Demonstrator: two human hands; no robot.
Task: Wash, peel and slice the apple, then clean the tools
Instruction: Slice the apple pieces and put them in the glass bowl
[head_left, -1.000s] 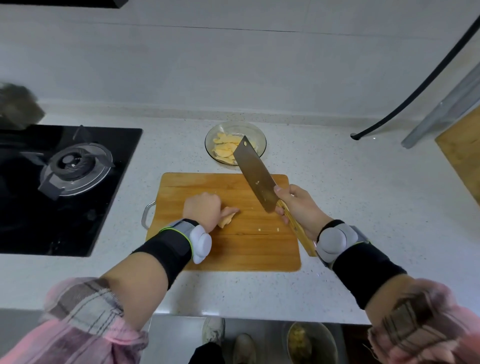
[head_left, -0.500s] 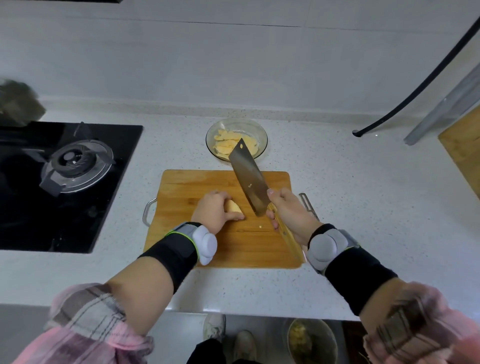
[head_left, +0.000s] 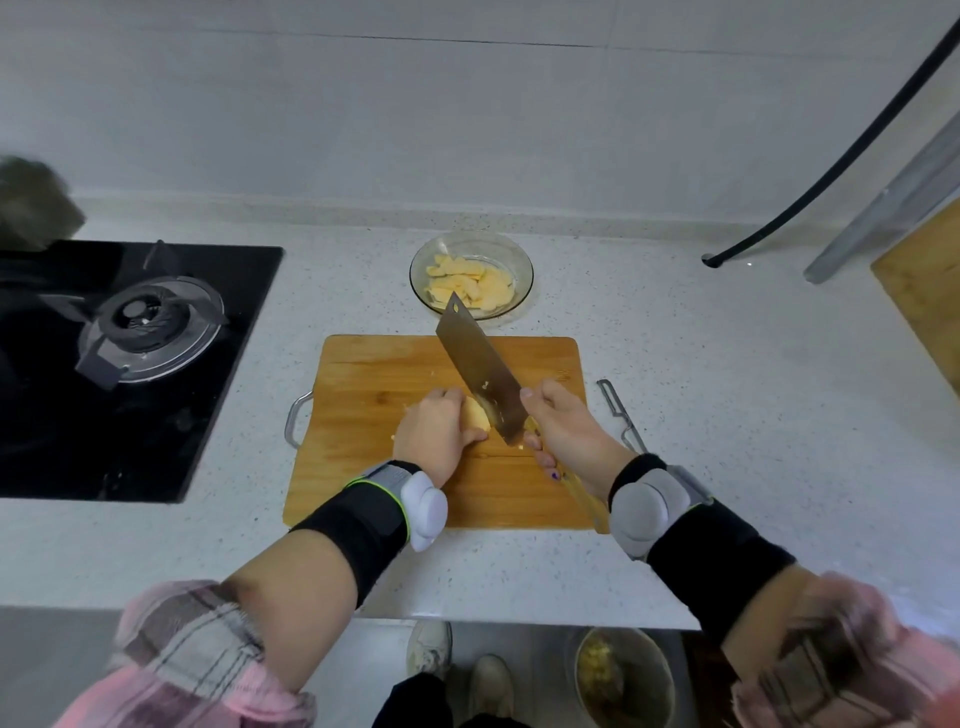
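A peeled apple piece (head_left: 477, 415) lies on the wooden cutting board (head_left: 374, 379), and my left hand (head_left: 435, 435) curls over it and holds it down. My right hand (head_left: 566, 428) grips the wooden handle of a cleaver (head_left: 480, 371). The blade slants from upper left down to the apple piece, and its edge rests against the piece's right side. Behind the board stands a glass bowl (head_left: 519, 260) with several pale apple slices (head_left: 470, 280). A metal peeler (head_left: 618, 410) lies on the counter just right of the board.
A black gas hob (head_left: 130, 364) with a burner takes up the counter's left side. A second wooden board (head_left: 924, 291) shows at the right edge, beside a black hose (head_left: 841, 156). Below the counter's front edge sits a bin (head_left: 623, 675) with scraps, and shoes show beside it.
My left hand set the apple piece upright and closed over it. My right hand brought the cleaver left and down until the blade met the piece.
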